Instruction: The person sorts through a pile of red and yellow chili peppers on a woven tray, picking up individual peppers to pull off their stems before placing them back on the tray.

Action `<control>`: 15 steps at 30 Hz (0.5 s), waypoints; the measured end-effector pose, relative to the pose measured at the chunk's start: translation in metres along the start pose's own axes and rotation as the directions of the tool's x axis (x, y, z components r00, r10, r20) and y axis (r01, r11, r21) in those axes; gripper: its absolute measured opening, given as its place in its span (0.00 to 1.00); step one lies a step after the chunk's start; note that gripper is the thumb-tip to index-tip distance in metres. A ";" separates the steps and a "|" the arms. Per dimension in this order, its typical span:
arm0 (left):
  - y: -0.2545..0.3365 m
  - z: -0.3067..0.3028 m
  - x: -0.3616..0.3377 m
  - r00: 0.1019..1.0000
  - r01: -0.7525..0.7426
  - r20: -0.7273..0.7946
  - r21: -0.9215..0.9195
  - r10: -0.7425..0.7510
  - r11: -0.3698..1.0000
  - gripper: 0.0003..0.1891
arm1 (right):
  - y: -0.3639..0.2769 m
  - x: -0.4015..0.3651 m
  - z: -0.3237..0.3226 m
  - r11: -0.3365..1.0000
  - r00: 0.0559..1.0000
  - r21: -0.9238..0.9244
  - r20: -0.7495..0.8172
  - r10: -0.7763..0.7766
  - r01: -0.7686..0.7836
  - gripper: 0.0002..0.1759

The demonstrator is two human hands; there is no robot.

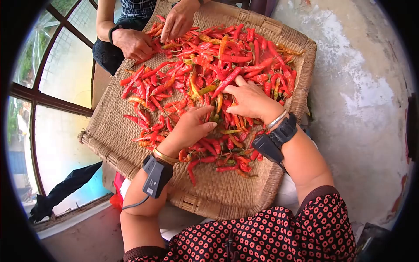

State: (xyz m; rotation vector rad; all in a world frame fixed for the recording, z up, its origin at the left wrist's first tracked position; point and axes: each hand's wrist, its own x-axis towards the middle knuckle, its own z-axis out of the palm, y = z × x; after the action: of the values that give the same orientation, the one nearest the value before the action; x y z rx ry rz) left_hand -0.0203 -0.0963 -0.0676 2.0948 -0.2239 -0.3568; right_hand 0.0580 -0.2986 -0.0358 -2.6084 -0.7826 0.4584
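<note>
Red, orange and some greenish chili peppers (209, 65) lie heaped over a large woven tray (109, 118). My left hand (192, 126) is over the near middle of the heap, its thumb and fingers apart, with no pepper visibly held. To its right, my right hand (248, 100) reaches into the peppers. A long red pepper (227, 82) lies at its fingertips, between the index finger and the heap; the other fingertips are partly hidden among peppers.
Across the tray, another person's two hands (133, 44) touch peppers at the far left edge. A framed window (65, 65) stands at the left. A worn concrete surface (349, 131) lies to the right.
</note>
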 end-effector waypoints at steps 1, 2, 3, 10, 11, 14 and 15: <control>0.006 -0.002 -0.001 1.000 -0.002 -0.001 -0.001 0.002 1.000 0.25 | 0.001 0.002 -0.002 0.996 0.998 0.089 0.043 -0.034 0.030 0.27; 0.014 -0.005 -0.003 0.990 0.132 0.059 -0.109 -0.126 0.985 0.24 | 0.001 0.001 -0.005 0.989 0.992 0.129 0.098 -0.079 0.066 0.28; 0.021 -0.008 -0.003 0.961 0.268 0.132 -0.205 -0.244 0.941 0.23 | 0.001 0.000 -0.005 0.989 0.992 0.129 0.096 -0.079 0.066 0.28; 0.020 -0.020 -0.010 0.969 0.147 0.213 -0.081 -0.127 0.986 0.14 | -0.012 -0.012 0.004 0.887 0.839 0.298 0.320 -0.440 0.352 0.20; 0.026 -0.025 -0.013 0.958 0.102 0.273 -0.041 -0.087 0.994 0.12 | -0.013 -0.013 0.009 0.878 0.834 0.321 0.316 -0.453 0.355 0.17; 0.033 -0.033 -0.017 0.971 0.094 0.216 0.039 -0.100 0.995 0.09 | -0.014 -0.014 0.008 0.881 0.851 0.333 0.292 -0.435 0.336 0.16; 0.033 -0.034 -0.018 0.986 0.135 0.090 0.074 -0.142 0.988 0.09 | -0.012 -0.013 0.006 0.862 0.873 0.304 0.152 -0.463 0.405 0.15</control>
State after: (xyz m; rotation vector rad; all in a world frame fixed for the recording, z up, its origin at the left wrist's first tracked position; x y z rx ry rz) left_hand -0.0262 -0.0808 -0.0192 2.1685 -0.1481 -0.5394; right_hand 0.0397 -0.2947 -0.0334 -2.0685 -1.2577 0.6681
